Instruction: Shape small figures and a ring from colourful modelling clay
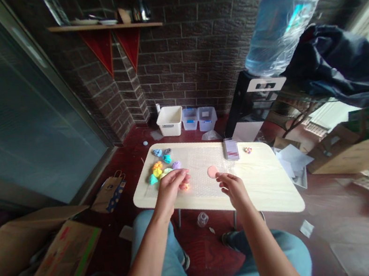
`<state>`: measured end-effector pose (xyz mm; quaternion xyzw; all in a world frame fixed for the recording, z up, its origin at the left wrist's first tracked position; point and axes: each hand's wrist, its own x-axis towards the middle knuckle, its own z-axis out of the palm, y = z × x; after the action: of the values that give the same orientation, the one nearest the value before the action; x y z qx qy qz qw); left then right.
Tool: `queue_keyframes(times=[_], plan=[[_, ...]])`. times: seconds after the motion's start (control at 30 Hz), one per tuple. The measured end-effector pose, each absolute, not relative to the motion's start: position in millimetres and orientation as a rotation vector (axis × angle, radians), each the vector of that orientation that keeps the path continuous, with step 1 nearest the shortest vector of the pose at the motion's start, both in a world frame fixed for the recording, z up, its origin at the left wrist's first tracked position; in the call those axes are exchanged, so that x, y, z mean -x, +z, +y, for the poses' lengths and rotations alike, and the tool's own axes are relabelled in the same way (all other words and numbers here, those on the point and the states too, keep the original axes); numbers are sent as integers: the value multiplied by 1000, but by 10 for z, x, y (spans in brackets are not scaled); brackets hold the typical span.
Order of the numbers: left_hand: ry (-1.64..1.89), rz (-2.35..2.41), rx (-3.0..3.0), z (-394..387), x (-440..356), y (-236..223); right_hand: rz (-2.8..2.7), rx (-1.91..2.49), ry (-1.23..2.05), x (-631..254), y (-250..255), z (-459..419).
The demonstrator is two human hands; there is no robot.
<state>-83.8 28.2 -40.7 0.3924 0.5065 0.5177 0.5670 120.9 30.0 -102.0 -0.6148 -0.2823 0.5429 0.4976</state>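
My left hand (170, 190) lies palm down with its fingers extended over a sheet of bubble wrap (193, 169), just beside a small orange clay lump (185, 186). It shows nothing held. My right hand (232, 185) is open, its fingertips close to a flat pink clay disc (212, 171). Several lumps of blue, yellow, purple and teal modelling clay (159, 168) sit along the far left of the pale wooden table (268, 190). A small speckled clay piece (247, 150) and a blurred packet (231, 149) lie farther right.
A white plastic bin (170, 120) and clear plastic boxes (198, 118) stand against the brick wall behind the table. A paper bag (110, 194) and a cardboard box (48, 257) are to the left. A clear cup (202, 219) lies on the red floor below.
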Motion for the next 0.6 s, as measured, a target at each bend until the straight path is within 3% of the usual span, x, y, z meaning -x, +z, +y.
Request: queue_keyframes(times=[0.3,0.6], plan=[[1213,1301,-846,337,1076,-702,-658,1802,1451,-1212,-1665,571],[1205,1380,-793,350,1205,-808,-593,1916,1522,-1194,-2008,678]])
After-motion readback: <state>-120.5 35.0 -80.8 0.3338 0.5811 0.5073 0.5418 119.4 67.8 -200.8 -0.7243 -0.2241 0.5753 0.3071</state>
